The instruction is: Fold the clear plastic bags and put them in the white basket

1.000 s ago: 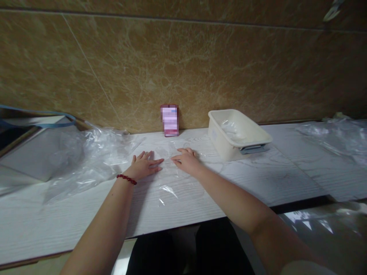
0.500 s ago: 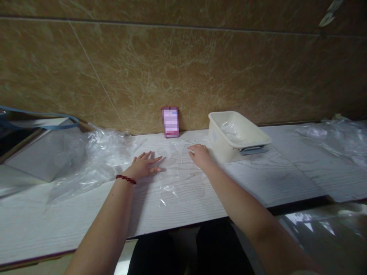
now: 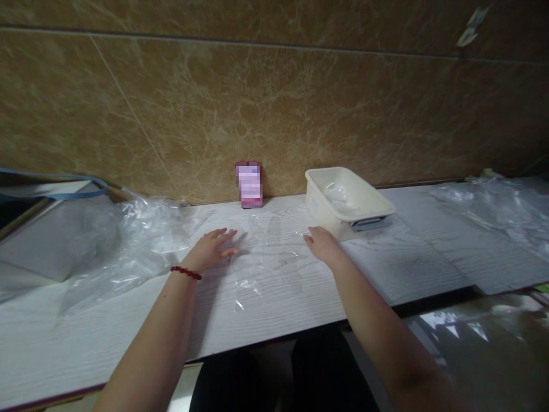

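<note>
Clear plastic point(image 3: 251, 284) lies flat on the white table point(image 3: 300, 312), between the hands in the head view. Left hand point(image 3: 208, 252): fingers spread, open. Right hand point(image 3: 325, 247): fingers bent near the tub point(image 3: 315, 200) — whether they grip the film's edge, I cannot tell. Thin film calls for a light touch — my judgement.

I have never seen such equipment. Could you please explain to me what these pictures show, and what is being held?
There is no machine: these are a person's bare hands, seen from one camera on the person's head, looking forward and down. The left hand, fingers spread, and the right hand are over a pale table, with thin clear plastic lying flat between them. A phone leans on the wall; a cream tub stands to its right, with clear plastic inside. Crumpled plastic lies at the left. The left hand seems to hold nothing; whether the right pinches the clear sheet, I cannot tell.
</note>
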Demonstrator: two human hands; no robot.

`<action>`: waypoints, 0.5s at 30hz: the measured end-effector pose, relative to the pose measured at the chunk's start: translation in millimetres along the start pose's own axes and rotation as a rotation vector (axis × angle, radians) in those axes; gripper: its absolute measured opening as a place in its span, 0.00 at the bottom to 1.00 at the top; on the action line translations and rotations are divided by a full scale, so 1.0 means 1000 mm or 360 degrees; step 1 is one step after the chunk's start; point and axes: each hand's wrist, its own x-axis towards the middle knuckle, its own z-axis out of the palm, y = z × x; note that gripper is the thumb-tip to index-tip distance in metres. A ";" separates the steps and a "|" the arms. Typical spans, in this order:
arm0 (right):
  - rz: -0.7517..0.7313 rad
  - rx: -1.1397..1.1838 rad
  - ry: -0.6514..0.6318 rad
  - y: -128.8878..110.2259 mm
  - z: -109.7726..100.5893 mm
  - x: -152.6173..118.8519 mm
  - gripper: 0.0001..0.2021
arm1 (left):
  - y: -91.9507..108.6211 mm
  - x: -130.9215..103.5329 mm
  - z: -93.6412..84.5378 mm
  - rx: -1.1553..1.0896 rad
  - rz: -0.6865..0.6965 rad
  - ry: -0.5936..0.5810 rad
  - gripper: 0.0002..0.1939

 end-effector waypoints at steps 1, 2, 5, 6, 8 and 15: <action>-0.0014 0.0006 0.0011 0.002 0.003 -0.001 0.16 | 0.000 0.000 0.000 -0.0013 -0.0002 0.0003 0.31; -0.0029 0.0008 0.0019 0.003 0.005 -0.002 0.16 | 0.000 0.001 0.000 -0.0030 -0.0002 0.0007 0.31; -0.0059 0.0016 0.0046 0.001 0.009 -0.003 0.14 | 0.001 0.001 0.001 -0.0101 -0.0014 0.0025 0.30; -0.0055 0.0035 0.0061 -0.001 0.010 -0.002 0.13 | 0.002 0.002 0.001 -0.0125 -0.0012 0.0029 0.30; -0.0028 0.0098 0.0103 -0.004 0.011 0.000 0.12 | 0.002 0.002 0.001 -0.0155 0.0003 0.0032 0.30; 0.0105 0.0223 0.0289 -0.012 0.016 0.004 0.08 | 0.007 0.005 0.000 -0.0199 0.0021 0.0090 0.30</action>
